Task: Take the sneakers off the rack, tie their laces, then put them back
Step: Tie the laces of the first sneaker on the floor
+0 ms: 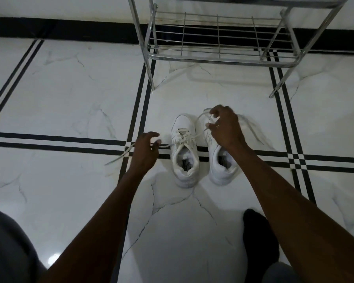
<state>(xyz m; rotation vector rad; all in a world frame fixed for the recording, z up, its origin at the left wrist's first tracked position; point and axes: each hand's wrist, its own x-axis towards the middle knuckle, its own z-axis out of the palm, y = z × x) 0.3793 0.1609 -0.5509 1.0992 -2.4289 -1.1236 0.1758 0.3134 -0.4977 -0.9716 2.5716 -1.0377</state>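
Two white sneakers stand side by side on the marble floor, in front of a metal rack. The left hand has its fingers pinched on one lace end of the left shoe, drawn out sideways — the right hand, above the right shoe, holds the other lace end in curled fingers, pulled up and past the toe.

Two sneakers side by side on floor, rack behind
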